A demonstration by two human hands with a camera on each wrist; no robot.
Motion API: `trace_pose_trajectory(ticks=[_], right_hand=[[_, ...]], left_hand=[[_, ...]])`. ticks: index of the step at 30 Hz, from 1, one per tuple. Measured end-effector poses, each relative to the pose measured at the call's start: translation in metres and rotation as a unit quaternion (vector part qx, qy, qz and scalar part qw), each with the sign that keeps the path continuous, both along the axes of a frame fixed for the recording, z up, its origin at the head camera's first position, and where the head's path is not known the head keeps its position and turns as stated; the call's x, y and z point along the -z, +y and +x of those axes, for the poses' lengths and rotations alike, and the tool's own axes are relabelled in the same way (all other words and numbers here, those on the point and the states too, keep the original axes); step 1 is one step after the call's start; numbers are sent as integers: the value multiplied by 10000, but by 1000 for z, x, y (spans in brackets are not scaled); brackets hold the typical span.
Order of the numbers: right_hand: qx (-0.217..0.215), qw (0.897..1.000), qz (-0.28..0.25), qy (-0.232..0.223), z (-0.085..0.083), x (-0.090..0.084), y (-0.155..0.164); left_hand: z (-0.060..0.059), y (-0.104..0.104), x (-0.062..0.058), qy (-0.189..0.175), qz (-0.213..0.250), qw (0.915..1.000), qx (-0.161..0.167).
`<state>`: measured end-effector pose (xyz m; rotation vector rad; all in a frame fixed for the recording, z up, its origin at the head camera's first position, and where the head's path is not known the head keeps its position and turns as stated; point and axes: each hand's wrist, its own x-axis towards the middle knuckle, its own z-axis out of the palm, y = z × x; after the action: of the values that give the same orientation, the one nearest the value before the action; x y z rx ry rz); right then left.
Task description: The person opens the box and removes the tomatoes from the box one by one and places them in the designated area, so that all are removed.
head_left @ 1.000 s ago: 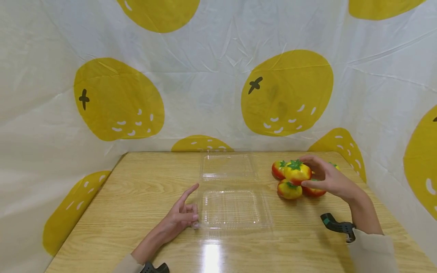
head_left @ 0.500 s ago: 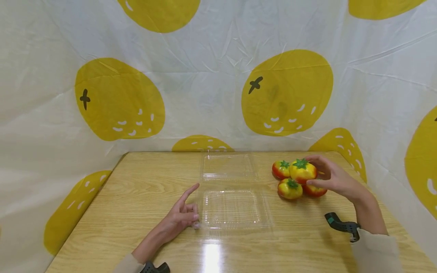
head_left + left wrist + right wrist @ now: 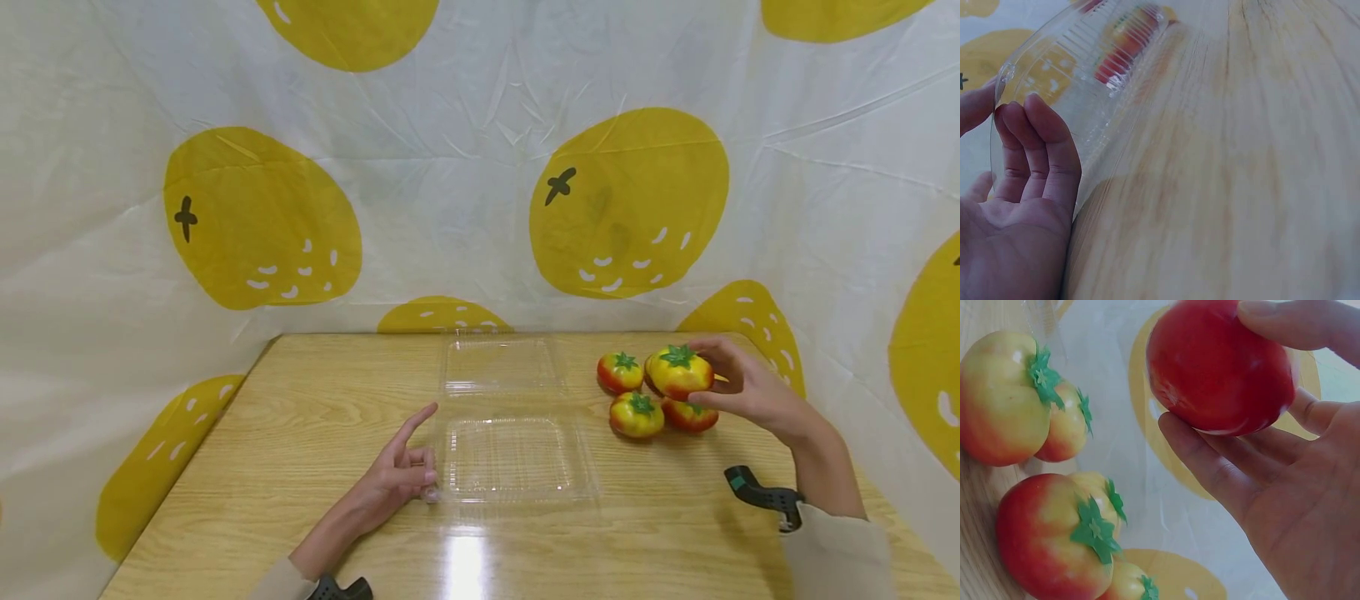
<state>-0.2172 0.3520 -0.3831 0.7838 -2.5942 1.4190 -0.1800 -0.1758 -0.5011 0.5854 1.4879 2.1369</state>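
My right hand [image 3: 757, 392] grips a yellow-and-red toy tomato [image 3: 681, 372] with a green star-shaped leaf top, between thumb and fingers. The red underside of this toy tomato [image 3: 1219, 369] faces the camera in the right wrist view. Below and left of it sit several similar toy tomatoes [image 3: 636, 417], partly hidden by the held one. A clear plastic clamshell container [image 3: 517, 498] lies opened flat, its lid half [image 3: 501, 367] toward the back. At its front left corner my left hand [image 3: 393, 477] pinches the rim, index finger stretched along the side.
The wooden table [image 3: 330, 383] bears everything. A white cloth [image 3: 442, 200] printed with big yellow fruit hangs behind it and along both sides. Dark wrist mounts [image 3: 765, 498] sit on both wrists.
My right hand has moved to the right and slightly up with the toy tomato, showing more of the ones behind. The left hand and the container have stayed put.
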Motion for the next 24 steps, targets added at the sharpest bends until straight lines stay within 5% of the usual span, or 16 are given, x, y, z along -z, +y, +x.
trace_pose_trajectory(ticks=[24], right_hand=[[-14, 9993, -383, -54, 1, 7, 24]], left_hand=[[0, 0, 0, 24, 18, 10000, 31]])
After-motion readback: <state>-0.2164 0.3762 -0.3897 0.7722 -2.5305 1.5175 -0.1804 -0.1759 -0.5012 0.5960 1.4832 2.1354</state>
